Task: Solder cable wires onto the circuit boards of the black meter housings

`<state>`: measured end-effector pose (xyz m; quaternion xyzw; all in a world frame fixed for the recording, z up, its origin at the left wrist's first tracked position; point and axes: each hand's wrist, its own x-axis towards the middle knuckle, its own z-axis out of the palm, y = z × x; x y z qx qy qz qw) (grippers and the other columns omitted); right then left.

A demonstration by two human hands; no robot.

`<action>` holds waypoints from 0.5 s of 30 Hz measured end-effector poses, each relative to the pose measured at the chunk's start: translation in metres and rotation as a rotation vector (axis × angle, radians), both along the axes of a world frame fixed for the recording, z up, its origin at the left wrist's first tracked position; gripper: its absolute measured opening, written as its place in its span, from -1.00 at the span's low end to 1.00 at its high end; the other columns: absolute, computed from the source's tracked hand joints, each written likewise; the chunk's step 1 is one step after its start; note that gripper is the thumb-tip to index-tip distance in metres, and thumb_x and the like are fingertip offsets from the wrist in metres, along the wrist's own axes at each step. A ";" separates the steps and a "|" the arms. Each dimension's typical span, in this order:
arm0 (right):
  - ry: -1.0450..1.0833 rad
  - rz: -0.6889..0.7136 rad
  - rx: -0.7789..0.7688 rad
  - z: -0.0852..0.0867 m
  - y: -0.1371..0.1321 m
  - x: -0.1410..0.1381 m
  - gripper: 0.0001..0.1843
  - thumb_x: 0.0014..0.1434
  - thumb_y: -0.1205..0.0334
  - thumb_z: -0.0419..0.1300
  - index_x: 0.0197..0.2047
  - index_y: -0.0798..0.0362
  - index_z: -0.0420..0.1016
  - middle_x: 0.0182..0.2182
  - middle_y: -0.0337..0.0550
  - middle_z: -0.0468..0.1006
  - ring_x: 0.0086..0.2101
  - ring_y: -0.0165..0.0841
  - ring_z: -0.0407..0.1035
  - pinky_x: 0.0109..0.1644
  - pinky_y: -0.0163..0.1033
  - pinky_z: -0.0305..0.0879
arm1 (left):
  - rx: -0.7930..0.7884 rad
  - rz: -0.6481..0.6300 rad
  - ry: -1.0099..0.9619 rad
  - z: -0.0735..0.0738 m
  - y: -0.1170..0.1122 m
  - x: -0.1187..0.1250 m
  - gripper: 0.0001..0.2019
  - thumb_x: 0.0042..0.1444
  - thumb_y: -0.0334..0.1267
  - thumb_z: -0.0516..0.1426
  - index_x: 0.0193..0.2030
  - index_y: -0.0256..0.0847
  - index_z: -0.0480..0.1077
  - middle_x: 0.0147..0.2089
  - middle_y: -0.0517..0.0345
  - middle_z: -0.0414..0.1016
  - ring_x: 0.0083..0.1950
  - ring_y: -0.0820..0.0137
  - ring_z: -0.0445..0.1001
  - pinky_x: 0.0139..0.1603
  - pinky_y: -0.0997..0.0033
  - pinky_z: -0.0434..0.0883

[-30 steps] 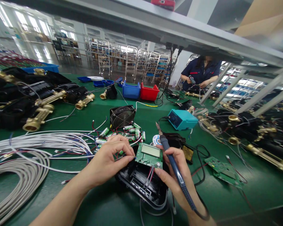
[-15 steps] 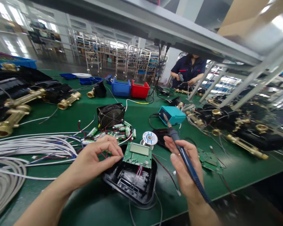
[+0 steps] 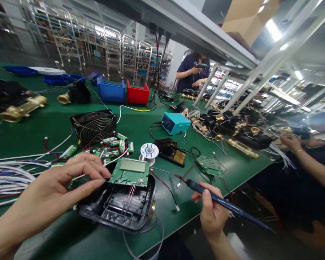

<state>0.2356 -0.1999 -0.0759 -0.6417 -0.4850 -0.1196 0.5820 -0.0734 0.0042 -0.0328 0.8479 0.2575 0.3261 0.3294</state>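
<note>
My right hand (image 3: 212, 213) is closed round the blue handle of a soldering iron (image 3: 216, 198); its tip points left above the green bench. With thumb and fingertips pinched, my left hand (image 3: 78, 177) grips a thin wire (image 3: 107, 178) at the left edge of a green circuit board (image 3: 130, 172). This board has a small grey display and leans on the back of an open black housing (image 3: 119, 216). White and red wires run from the board down into the housing. A solder spool (image 3: 149, 151) stands just behind the board.
Green batteries (image 3: 112, 153) and a fan (image 3: 93, 127) lie behind my left hand. A soldering-iron stand (image 3: 169, 150), a teal soldering station (image 3: 176, 123) and another circuit board (image 3: 209, 165) sit to the right. Brass-fitted units (image 3: 242, 148) line the far right. Two co-workers are nearby.
My right hand has lowered the soldering iron, turning its tip from upward to leftward. The view has swung right, bringing a second co-worker's arms into sight. My left hand keeps its pinch beside the board.
</note>
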 end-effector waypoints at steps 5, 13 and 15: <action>-0.066 -0.004 -0.012 -0.022 -0.007 -0.004 -0.79 0.36 0.31 0.07 -0.03 0.07 0.51 -0.51 -0.25 0.57 -0.57 -0.38 0.47 -0.50 -0.31 0.45 | 0.019 -0.010 -0.017 -0.002 0.001 -0.001 -0.86 0.24 -0.26 0.16 -0.36 -0.03 0.48 -0.21 0.30 0.61 -0.02 0.32 0.49 -0.03 0.38 0.50; -0.144 0.011 -0.064 -0.032 -0.008 -0.002 -0.77 0.35 0.32 0.08 0.02 0.04 0.49 -0.46 -0.22 0.59 -0.51 -0.38 0.51 -0.45 -0.32 0.48 | 0.041 -0.019 -0.023 -0.002 0.001 0.000 -0.87 0.23 -0.23 0.16 -0.35 0.00 0.47 -0.21 0.30 0.62 -0.03 0.33 0.51 -0.06 0.41 0.52; -0.162 0.010 -0.074 -0.032 -0.008 -0.003 -0.76 0.35 0.33 0.08 0.02 0.05 0.48 -0.46 -0.23 0.59 -0.52 -0.39 0.51 -0.46 -0.33 0.48 | 0.033 -0.021 -0.017 -0.002 0.001 0.000 -0.87 0.23 -0.23 0.15 -0.35 0.00 0.47 -0.21 0.29 0.62 -0.03 0.33 0.51 -0.04 0.40 0.52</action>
